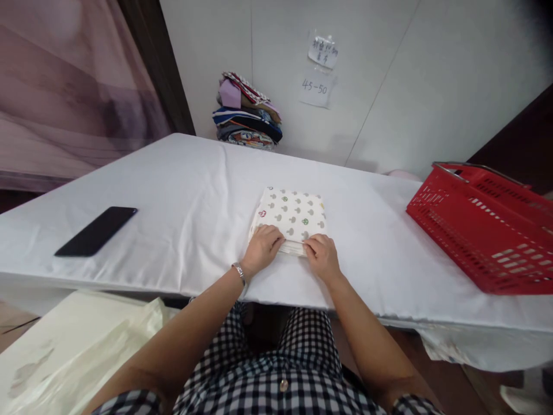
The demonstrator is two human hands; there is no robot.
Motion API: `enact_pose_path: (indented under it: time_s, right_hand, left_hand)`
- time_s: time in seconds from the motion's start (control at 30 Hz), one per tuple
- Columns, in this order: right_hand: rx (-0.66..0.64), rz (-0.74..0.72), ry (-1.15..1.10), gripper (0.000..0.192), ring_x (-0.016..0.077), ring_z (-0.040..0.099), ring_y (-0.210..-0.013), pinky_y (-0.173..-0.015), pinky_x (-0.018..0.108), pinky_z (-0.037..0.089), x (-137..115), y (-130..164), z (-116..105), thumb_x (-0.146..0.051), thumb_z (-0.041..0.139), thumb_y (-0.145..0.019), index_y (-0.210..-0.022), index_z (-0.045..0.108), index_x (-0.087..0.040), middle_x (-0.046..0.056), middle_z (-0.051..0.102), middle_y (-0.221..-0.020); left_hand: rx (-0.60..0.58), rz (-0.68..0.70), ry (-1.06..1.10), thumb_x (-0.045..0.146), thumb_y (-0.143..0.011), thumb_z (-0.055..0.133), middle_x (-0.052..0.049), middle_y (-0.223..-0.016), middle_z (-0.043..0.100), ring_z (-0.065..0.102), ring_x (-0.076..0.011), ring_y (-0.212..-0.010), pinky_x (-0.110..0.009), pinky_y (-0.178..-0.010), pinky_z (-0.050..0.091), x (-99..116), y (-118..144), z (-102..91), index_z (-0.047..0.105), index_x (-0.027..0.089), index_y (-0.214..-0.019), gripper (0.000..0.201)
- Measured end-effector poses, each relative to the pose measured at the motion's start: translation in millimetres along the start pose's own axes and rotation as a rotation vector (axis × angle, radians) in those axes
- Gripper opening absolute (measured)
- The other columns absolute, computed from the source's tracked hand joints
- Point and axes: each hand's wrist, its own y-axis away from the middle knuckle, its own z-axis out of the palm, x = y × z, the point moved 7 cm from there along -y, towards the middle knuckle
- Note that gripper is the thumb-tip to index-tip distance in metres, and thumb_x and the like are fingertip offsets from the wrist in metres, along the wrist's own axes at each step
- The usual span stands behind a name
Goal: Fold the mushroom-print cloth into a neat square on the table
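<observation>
A folded white cloth (294, 210) with small grey, green and red mushroom prints lies on the white-covered table (181, 202), close to its front edge. My left hand (262, 248), with a silver bracelet at the wrist, pinches the cloth's near edge on the left side. At the same near edge, a little to the right, my right hand (320, 253) pinches the fabric between thumb and fingers. Between the two hands several folded layers show along that edge.
A black phone (97, 231) lies at the table's left. The red plastic basket (484, 230) stands at the right end. Behind the table rises a stack of folded fabrics (248, 115) against the wall, near two paper notes (317, 86). A pale plastic bag (125, 340) sits below left.
</observation>
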Motion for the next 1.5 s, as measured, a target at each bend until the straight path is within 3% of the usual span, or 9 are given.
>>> enact_pose_path:
  time_s: [0.13,0.57,1.07,1.5]
  right_hand:
    - [0.059,-0.040,-0.021,0.021,0.0188,0.050,-0.085,-0.078,0.035,0.036,-3.1,4.2,-3.1,-0.021,0.042,-0.090,-0.087,0.063,-0.019,0.005,0.059,-0.086]
    - [-0.045,-0.110,-0.011,0.020,0.0198,0.050,-0.088,-0.078,0.036,0.038,-7.9,9.1,-0.6,-0.026,0.051,-0.086,-0.099,0.065,-0.021,0.006,0.060,-0.091]
    - [0.011,-0.063,0.122,0.025,0.0206,0.046,-0.084,-0.077,0.035,0.035,-10.1,7.4,6.2,-0.020,0.035,-0.092,-0.087,0.060,-0.019,0.007,0.056,-0.085]
    - [-0.026,-0.067,-0.004,0.018,0.0206,0.051,-0.091,-0.081,0.036,0.041,-8.9,8.2,1.1,-0.025,0.055,-0.083,-0.098,0.062,-0.019,0.007,0.059,-0.094]
  left_hand:
    - [0.003,0.040,-0.019,0.024,-0.090,0.041,-0.004,-0.083,0.057,0.048,-0.0181,-0.083,-0.035,-0.078,0.038,2.3,5.2,-1.5,0.057,0.019,-0.082,0.019]
    - [-0.024,0.088,0.002,0.031,-0.087,0.050,-0.004,-0.088,0.058,0.051,-0.0186,-0.087,-0.036,-0.080,0.041,-3.9,13.0,-1.9,0.062,0.021,-0.094,0.017]
    - [0.024,0.068,-0.112,0.027,-0.091,0.040,-0.006,-0.081,0.056,0.048,-0.0192,-0.081,-0.036,-0.076,0.039,-1.0,7.6,3.2,0.058,0.018,-0.081,0.023]
    - [0.013,0.107,0.034,0.029,-0.087,0.051,-0.004,-0.087,0.057,0.050,-0.0180,-0.085,-0.036,-0.080,0.042,-4.9,14.2,-2.8,0.062,0.021,-0.090,0.014]
